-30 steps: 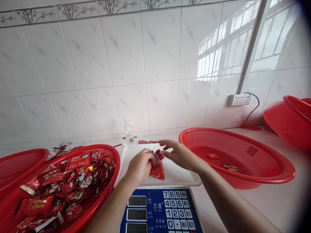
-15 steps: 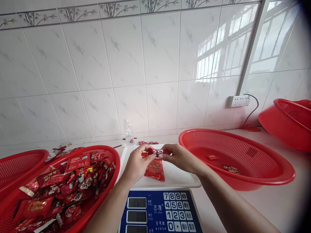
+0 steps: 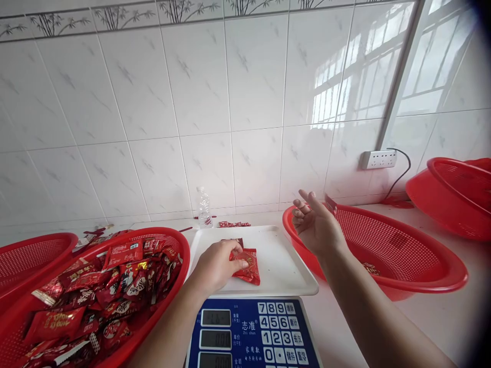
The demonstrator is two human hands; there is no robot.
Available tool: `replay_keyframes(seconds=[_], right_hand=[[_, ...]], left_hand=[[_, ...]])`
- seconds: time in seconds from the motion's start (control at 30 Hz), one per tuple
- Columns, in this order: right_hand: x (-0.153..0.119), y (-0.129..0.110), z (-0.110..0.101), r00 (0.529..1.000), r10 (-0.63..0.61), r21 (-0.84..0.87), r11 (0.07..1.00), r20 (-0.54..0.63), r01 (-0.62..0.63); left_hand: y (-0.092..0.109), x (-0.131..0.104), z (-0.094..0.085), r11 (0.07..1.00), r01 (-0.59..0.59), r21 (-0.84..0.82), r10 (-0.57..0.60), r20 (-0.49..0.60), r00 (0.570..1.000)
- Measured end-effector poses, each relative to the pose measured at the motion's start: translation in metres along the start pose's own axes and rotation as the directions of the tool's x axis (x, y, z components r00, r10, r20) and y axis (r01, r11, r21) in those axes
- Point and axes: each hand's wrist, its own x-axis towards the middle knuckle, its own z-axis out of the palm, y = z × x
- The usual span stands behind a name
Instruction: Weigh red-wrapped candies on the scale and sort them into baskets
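Observation:
My left hand (image 3: 220,263) is over the white tray of the scale, thumb and fingers pinched on a red snack packet (image 3: 251,266) lying there. A darker red wrapper (image 3: 235,240) shows partly behind that hand. My right hand (image 3: 318,227) is raised at the near-left side of the right red basket (image 3: 414,245), palm up and fingers spread, holding nothing. Just right of its fingertips a small red packet (image 3: 330,203), slightly blurred, hangs in the air above the basket's far rim.
A red basket (image 3: 183,255) full of wrapped snacks stands at left, beside another red basket (image 3: 38,250). The blue scale panel (image 3: 251,332) is in front of the white tray (image 3: 287,271). A clear bottle (image 3: 204,207) stands near the wall; stacked red baskets (image 3: 441,204) are far right.
My hands have parted. The right has moved right and up, opening, and the small packet both hands held is now in the air beside it. My left has lowered onto the tray's packet.

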Motion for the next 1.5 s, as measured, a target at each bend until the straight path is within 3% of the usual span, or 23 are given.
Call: replay_keyframes(seconds=[0.07, 0.17, 0.23, 0.3, 0.37, 0.43, 0.5, 0.6, 0.67, 0.73, 0.8, 0.83, 0.9, 0.97, 1.1, 1.23, 1.37, 1.5], right_hand=[[-0.003, -0.001, 0.001, 0.998, 0.005, -0.098, 0.995, 0.057, 0.001], [-0.013, 0.006, 0.004, 0.954, 0.058, -0.421, 0.904, 0.294, 0.075], [-0.019, 0.016, 0.005, 0.878, 0.171, -0.667, 0.718, 0.446, 0.2], [-0.023, 0.026, 0.003, 0.819, 0.28, -0.819, 0.459, 0.5, 0.344], [-0.023, 0.036, 0.0, 0.802, 0.349, -0.873, 0.249, 0.486, 0.42], [-0.022, 0.041, -0.002, 0.795, 0.399, -0.888, 0.153, 0.457, 0.434], [-0.019, 0.042, -0.001, 0.773, 0.433, -0.885, 0.189, 0.463, 0.424], [-0.017, 0.035, 0.002, 0.744, 0.448, -0.846, 0.444, 0.496, 0.297], [-0.017, 0.031, 0.005, 0.789, 0.38, -0.765, 0.621, 0.482, 0.168], [-0.017, 0.027, 0.008, 0.863, 0.257, -0.665, 0.738, 0.434, 0.115], [-0.018, 0.025, 0.01, 0.906, 0.147, -0.568, 0.815, 0.396, 0.116], [-0.019, 0.024, 0.011, 0.914, 0.113, -0.529, 0.84, 0.389, 0.121], [-0.023, 0.023, 0.014, 0.911, 0.085, -0.48, 0.867, 0.403, 0.132], [-0.028, 0.021, 0.017, 0.886, 0.108, -0.48, 0.866, 0.45, 0.138], [-0.034, 0.016, 0.02, 0.801, 0.198, -0.57, 0.795, 0.565, 0.206], [-0.034, 0.014, 0.016, 0.747, 0.295, -0.657, 0.714, 0.596, 0.242], [-0.036, 0.015, 0.016, 0.775, 0.302, -0.706, 0.663, 0.556, 0.249], [-0.039, 0.015, 0.019, 0.8, 0.209, -0.64, 0.722, 0.563, 0.262]], left_hand=[[-0.002, -0.003, 0.0, 1.0, -0.024, 0.019, 0.023, 0.074, 0.997], [0.0, -0.007, 0.002, 0.993, -0.102, 0.062, 0.094, 0.121, 0.988], [0.003, -0.008, 0.003, 0.983, -0.162, 0.08, 0.15, 0.145, 0.978], [0.006, -0.007, 0.003, 0.974, -0.213, 0.073, 0.2, 0.157, 0.967], [0.009, -0.005, 0.002, 0.968, -0.238, 0.079, 0.226, 0.137, 0.964], [0.012, -0.004, 0.001, 0.964, -0.248, 0.095, 0.24, 0.085, 0.967], [0.015, -0.003, 0.001, 0.958, -0.273, 0.085, 0.271, 0.027, 0.962], [0.02, -0.004, 0.002, 0.936, -0.351, 0.025, 0.352, -0.086, 0.932], [0.022, -0.005, 0.002, 0.924, -0.383, -0.014, 0.373, -0.197, 0.907], [0.024, -0.005, 0.002, 0.925, -0.369, -0.086, 0.324, -0.326, 0.888], [0.024, -0.005, 0.001, 0.921, -0.297, -0.252, 0.193, -0.368, 0.91], [0.025, -0.005, 0.001, 0.902, -0.244, -0.356, 0.125, -0.324, 0.938], [0.025, -0.004, 0.002, 0.846, -0.13, -0.516, 0.046, -0.173, 0.984], [0.025, -0.004, 0.003, 0.821, -0.065, -0.568, 0.02, -0.086, 0.996], [0.024, -0.003, 0.006, 0.817, -0.06, -0.573, -0.033, -0.151, 0.988], [0.024, -0.004, 0.005, 0.794, -0.093, -0.6, -0.018, -0.176, 0.984], [0.026, -0.005, 0.004, 0.778, -0.098, -0.62, -0.015, -0.174, 0.985], [0.027, -0.005, 0.003, 0.789, -0.061, -0.611, 0.027, -0.065, 0.998]])
